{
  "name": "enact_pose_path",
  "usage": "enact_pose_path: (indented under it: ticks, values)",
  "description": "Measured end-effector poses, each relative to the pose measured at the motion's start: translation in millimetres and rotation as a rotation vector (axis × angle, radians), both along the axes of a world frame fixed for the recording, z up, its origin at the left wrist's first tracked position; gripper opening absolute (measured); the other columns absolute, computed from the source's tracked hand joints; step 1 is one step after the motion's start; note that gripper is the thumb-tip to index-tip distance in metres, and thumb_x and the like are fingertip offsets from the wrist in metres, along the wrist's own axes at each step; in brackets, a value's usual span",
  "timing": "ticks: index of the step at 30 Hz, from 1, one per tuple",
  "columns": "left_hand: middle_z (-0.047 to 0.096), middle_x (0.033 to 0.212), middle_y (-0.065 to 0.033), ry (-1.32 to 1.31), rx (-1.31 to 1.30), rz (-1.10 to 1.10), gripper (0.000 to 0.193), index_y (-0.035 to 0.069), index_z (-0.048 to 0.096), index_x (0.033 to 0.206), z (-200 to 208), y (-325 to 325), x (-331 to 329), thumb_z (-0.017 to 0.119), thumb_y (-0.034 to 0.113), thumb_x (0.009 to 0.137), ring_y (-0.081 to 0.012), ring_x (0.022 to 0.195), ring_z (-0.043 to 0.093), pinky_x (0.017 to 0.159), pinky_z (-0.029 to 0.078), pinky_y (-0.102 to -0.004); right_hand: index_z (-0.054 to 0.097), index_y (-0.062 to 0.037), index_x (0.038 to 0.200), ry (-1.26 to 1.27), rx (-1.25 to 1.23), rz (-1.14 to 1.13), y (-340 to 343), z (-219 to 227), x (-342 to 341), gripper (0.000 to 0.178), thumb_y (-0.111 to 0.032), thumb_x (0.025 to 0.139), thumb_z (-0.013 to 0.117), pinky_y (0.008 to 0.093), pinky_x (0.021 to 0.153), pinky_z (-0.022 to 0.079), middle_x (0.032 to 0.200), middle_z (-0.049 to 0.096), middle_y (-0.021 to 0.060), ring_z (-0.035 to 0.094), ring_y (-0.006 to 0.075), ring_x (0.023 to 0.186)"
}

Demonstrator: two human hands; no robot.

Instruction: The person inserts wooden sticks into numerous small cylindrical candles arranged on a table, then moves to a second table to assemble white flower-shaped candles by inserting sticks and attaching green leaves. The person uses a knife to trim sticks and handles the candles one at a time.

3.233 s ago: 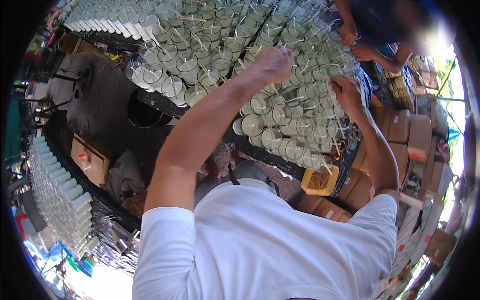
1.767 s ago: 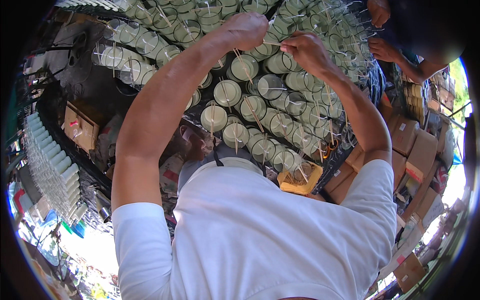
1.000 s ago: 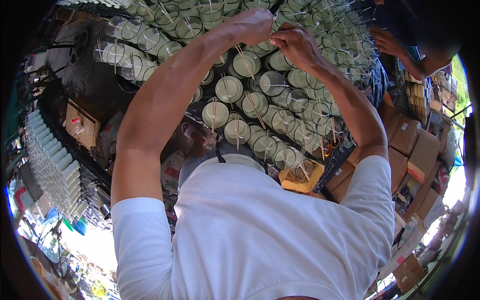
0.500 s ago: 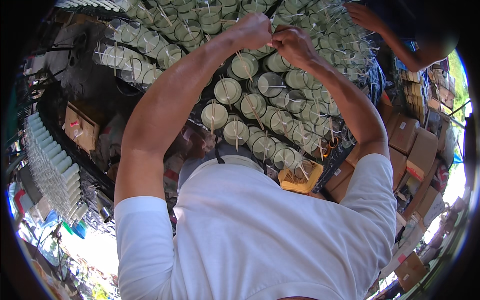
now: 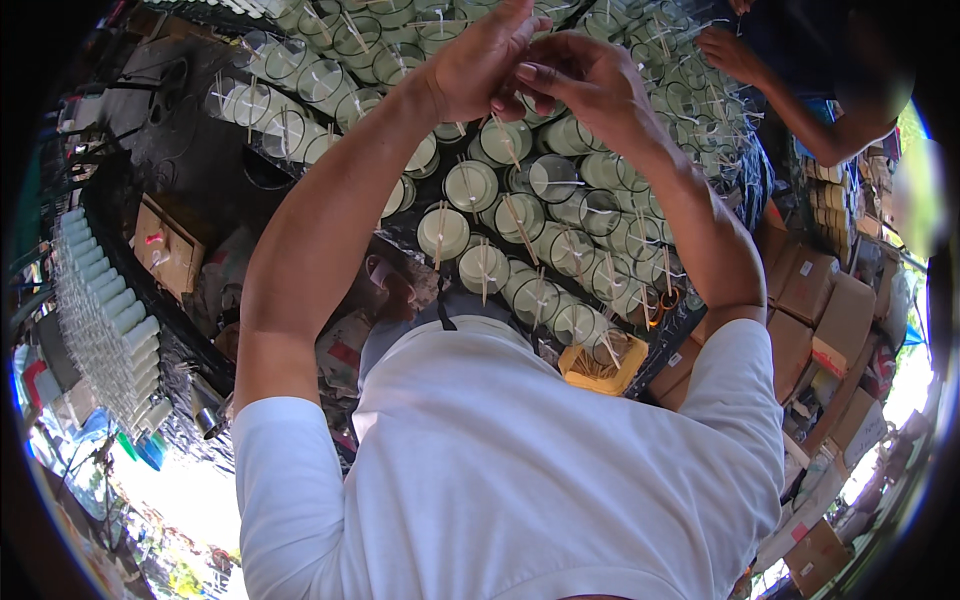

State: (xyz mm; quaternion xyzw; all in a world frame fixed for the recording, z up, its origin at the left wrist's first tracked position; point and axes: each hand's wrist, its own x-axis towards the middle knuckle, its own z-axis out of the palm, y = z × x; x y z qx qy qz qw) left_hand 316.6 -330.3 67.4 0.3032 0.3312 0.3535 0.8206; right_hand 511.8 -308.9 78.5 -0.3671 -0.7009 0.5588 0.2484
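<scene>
From the head camera we see our left hand (image 5: 478, 62) and right hand (image 5: 575, 80) meeting fingertip to fingertip above the glass candle jars (image 5: 470, 185) — fingers pinched together, though on what we cannot tell. The jars crowd the table below, wooden sticks (image 5: 518, 230) across their rims — a co-worker's hand (image 5: 730, 52) reaches in far right.

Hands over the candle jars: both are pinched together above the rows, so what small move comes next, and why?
Probably lower the left hand and right hand, fingertips pinched together on something too small to tell, to a nearby wax-filled jar. Neighbouring jars already carry wooden sticks across their rims.
</scene>
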Motion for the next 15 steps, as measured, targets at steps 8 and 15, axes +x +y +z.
enact_pose_path:
  ticks: [8,15]
  values:
    - [0.069,0.089,-0.0056,0.388,0.297,0.205,0.047,-0.003,0.06,0.13,-7.4,-17.5,10.1,0.068,0.03,0.097,-0.0137,0.073,0.063,0.061,0.047,-0.0242,0.068,-0.0014,0.108,0.152,-0.116,-0.115,22.8,-24.4,18.6,0.019,-0.016,0.096,0.072,0.0259,0.083,0.048,0.097,0.07,0.0022,0.064,0.0094,0.093]
    - [0.074,0.089,-0.0056,0.818,0.594,0.127,0.022,0.003,0.074,0.108,10.6,-30.3,18.7,0.066,0.021,0.097,-0.0125,0.076,0.064,0.069,0.051,-0.0313,0.067,0.0006,0.11,0.253,-0.143,-0.117,13.1,-22.8,37.8,0.022,-0.016,0.097,0.072,0.024,0.073,0.045,0.092,0.068,0.002,0.057,0.0078,0.078]
